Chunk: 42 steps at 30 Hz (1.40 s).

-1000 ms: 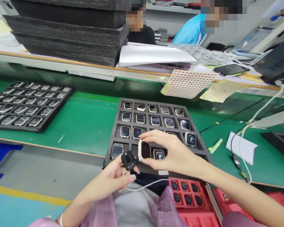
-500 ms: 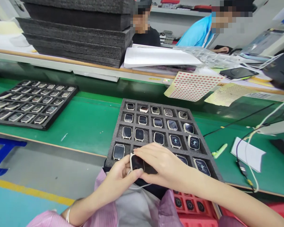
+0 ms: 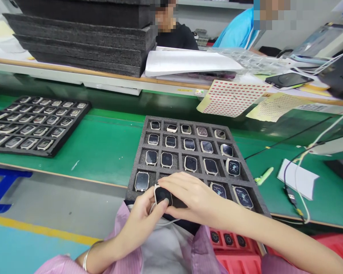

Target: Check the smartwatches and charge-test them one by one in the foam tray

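Both hands meet at the near edge of a black foam tray [image 3: 140,158] holding several smartwatch bodies. My right hand [image 3: 193,198] pinches a white-cased watch body [image 3: 162,195] with a dark screen. My left hand [image 3: 144,219] closes under that watch, where a black charging puck with a white cable [image 3: 167,222] sits mostly hidden beneath it. The cable trails toward my lap. Lit screens show on some watches [image 3: 233,166] at the tray's right side.
A second black tray of watches [image 3: 31,123] lies at the left on the green belt. A red tray [image 3: 231,251] sits below my right arm. Stacked black foam [image 3: 82,34], sticker sheets [image 3: 231,97], cables [image 3: 294,190], and two people sit beyond.
My right hand carried the watch body down and left onto the black puck held in my left hand. The two hands now press together at the tray's near edge.
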Tool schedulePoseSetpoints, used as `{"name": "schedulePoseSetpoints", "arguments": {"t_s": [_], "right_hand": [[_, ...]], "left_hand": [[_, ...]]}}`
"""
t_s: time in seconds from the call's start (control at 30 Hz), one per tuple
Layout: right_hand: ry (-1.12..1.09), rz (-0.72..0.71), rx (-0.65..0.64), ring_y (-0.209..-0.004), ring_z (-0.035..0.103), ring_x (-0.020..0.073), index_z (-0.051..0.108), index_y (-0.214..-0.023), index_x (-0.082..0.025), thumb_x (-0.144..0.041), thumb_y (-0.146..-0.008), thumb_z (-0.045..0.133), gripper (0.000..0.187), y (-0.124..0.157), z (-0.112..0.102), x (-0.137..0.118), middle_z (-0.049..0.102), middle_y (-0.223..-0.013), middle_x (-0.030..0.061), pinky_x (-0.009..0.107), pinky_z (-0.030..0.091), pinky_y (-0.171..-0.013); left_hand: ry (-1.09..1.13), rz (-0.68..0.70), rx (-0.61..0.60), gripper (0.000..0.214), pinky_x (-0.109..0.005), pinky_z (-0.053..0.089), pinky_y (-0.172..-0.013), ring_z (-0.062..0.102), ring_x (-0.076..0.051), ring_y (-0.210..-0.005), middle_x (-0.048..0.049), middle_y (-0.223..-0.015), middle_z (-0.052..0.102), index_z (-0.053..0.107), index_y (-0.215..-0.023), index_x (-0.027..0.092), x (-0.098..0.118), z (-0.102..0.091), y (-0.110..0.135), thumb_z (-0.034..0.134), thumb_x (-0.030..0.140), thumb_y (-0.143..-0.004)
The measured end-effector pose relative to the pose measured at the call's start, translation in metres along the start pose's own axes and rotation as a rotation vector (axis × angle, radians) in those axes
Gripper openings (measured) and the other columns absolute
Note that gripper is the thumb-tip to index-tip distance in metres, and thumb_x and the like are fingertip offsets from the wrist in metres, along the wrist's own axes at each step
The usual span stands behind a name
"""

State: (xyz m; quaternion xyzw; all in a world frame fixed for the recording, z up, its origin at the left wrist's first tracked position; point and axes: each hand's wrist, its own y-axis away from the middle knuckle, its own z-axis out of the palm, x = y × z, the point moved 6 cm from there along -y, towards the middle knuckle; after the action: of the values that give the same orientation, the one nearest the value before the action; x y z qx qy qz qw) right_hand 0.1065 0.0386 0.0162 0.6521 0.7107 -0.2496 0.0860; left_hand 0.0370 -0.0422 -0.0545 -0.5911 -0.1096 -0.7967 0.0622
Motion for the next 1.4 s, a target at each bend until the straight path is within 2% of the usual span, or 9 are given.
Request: {"name": "schedulePoseSetpoints", "arguments": {"t_s": [0.1,0.3,0.73,1.0,1.23,1.4], "right_hand": [[-0.082,0.003,0.009,-0.092,0.059,0.0215,0.055,-0.11,-0.012,-0.026,-0.087,0.062,0.028,0.002,0.008,0.004,0.064,-0.104,0.0107,0.038,0.049,-0.084],[-0.123,-0.016,0.073,-0.091,0.059,0.0218,0.054,-0.113,-0.011,-0.025,-0.086,0.063,0.032,0.007,0.01,0.006,0.065,-0.101,0.0111,0.039,0.049,-0.083],[-0.097,-0.007,0.06,-0.092,0.058,0.0233,0.055,-0.114,-0.009,-0.033,-0.087,0.064,0.036,0.008,0.012,0.006,0.065,-0.101,0.014,0.041,0.05,-0.083],[-0.061,-0.044,0.035,-0.095,0.059,0.0245,0.054,-0.118,-0.009,-0.036,-0.084,0.067,0.044,0.009,0.008,0.004,0.065,-0.102,0.015,0.042,0.049,-0.084],[-0.038,-0.045,0.041,-0.096,0.059,0.0248,0.054,-0.117,-0.007,-0.033,-0.088,0.063,0.04,0.01,0.009,0.003,0.065,-0.103,0.0164,0.042,0.049,-0.084],[-0.03,-0.041,0.037,-0.095,0.06,0.0242,0.055,-0.117,-0.008,-0.033,-0.088,0.063,0.039,0.011,0.01,0.003,0.065,-0.103,0.0156,0.042,0.049,-0.083]], "left_hand": [[-0.021,0.004,-0.003,0.019,-0.03,0.04,-0.088,0.054,-0.02,-0.097,-0.0061,-0.103,0.064,0.058,-0.105,0.015,-0.002,-0.002,0.002,0.052,0.027,-0.092],[-0.044,-0.01,0.007,0.017,-0.03,0.041,-0.087,0.055,-0.021,-0.095,-0.0043,-0.093,0.064,0.059,-0.1,0.015,-0.006,-0.002,0.004,0.053,0.029,-0.091],[-0.087,-0.011,0.028,0.023,-0.03,0.044,-0.085,0.056,-0.024,-0.099,-0.0062,-0.097,0.066,0.061,-0.104,0.015,-0.007,-0.003,0.005,0.053,0.032,-0.09],[-0.09,-0.02,0.014,0.022,-0.03,0.044,-0.083,0.056,-0.021,-0.087,-0.0049,-0.089,0.064,0.06,-0.098,0.015,-0.008,-0.003,0.005,0.053,0.034,-0.09],[-0.104,-0.01,0.017,0.019,-0.029,0.042,-0.085,0.054,-0.024,-0.099,-0.0046,-0.089,0.063,0.06,-0.096,0.016,-0.007,-0.001,0.006,0.051,0.032,-0.091],[-0.123,-0.01,0.013,0.02,-0.031,0.043,-0.085,0.054,-0.025,-0.099,-0.0046,-0.087,0.062,0.059,-0.096,0.016,-0.009,-0.002,0.006,0.051,0.034,-0.091]]}}
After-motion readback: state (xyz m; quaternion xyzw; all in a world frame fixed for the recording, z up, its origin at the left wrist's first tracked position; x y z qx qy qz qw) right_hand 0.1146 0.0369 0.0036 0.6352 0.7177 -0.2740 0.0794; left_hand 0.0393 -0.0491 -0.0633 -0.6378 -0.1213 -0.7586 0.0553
